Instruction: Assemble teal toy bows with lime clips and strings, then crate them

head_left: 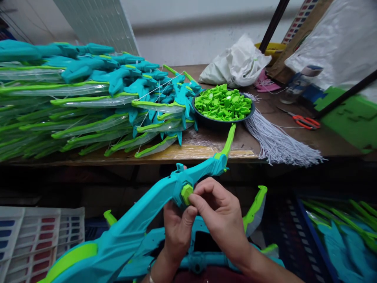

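A teal and green plastic toy bow [147,198] slants across the view, its green tip up near the table edge. My left hand [176,232] holds it from below near the middle, with the thumb lying by a round socket. Over that socket sits a green hexagonal cap [186,193]. The thumb and forefinger of my right hand [219,210] pinch the cap's edge against the bow. Whether the cap is fully seated cannot be made out. Another teal bow part [157,239] lies beneath my hands, partly covered by them.
On the table [206,139] a large stack of toy bows [97,90] fills the left. A black bowl [219,122] holds green caps. White cords [279,141], orange-handled scissors [306,121] and a white bag [235,63] are farther right. Crates [41,236] flank me below.
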### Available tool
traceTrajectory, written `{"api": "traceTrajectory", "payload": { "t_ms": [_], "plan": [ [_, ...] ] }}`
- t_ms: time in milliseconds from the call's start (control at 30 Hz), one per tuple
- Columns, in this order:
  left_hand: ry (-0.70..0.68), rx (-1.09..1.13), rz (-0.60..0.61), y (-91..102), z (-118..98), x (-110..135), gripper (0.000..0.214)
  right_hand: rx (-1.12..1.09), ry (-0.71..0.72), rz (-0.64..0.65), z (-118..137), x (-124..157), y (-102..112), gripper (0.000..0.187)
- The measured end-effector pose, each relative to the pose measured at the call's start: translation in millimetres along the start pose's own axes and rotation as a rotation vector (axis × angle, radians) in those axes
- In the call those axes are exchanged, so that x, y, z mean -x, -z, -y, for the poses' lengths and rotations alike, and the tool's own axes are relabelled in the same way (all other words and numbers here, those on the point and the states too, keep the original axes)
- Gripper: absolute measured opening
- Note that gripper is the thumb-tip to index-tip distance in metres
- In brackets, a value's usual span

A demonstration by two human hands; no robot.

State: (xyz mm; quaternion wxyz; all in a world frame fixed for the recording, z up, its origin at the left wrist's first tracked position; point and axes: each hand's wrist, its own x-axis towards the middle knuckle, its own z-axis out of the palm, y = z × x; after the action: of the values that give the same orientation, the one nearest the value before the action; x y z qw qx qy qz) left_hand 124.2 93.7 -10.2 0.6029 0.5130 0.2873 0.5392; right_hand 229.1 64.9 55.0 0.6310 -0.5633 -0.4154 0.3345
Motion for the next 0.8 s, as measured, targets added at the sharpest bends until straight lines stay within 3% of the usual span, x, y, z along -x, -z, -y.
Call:
{"api": "traceTrajectory", "payload": {
  "t_ms": [133,233,300,400,500,633,800],
  "plan": [
    [0.015,-0.142,0.039,3.0,-10,-8,0.034,0.311,0.14,0.119,11,-14,19,0.009],
    [0.046,-0.223,0.083,6.8,-18,-12,0.03,0.594,0.396,0.228,30,-35,37,0.054],
    [0.09,-0.246,0.149,9.6,-23,-13,0.028,0.677,0.461,0.467,42,-52,46,0.064],
    [0.127,-0.377,0.223,11.8,-29,-15,0.023,0.635,0.332,0.808,51,-74,50,0.044],
    [0.07,-0.581,0.182,10.1,-32,-19,0.018,0.584,0.227,0.806,44,-84,45,0.037],
    [0.039,-0.625,0.138,7.7,-34,-24,0.021,0.525,0.161,0.77,30,-82,38,0.035],
    [0.201,-0.501,0.073,23.7,-45,-25,0.022,0.412,0.261,0.754,37,-89,38,0.033]
  ]
}}
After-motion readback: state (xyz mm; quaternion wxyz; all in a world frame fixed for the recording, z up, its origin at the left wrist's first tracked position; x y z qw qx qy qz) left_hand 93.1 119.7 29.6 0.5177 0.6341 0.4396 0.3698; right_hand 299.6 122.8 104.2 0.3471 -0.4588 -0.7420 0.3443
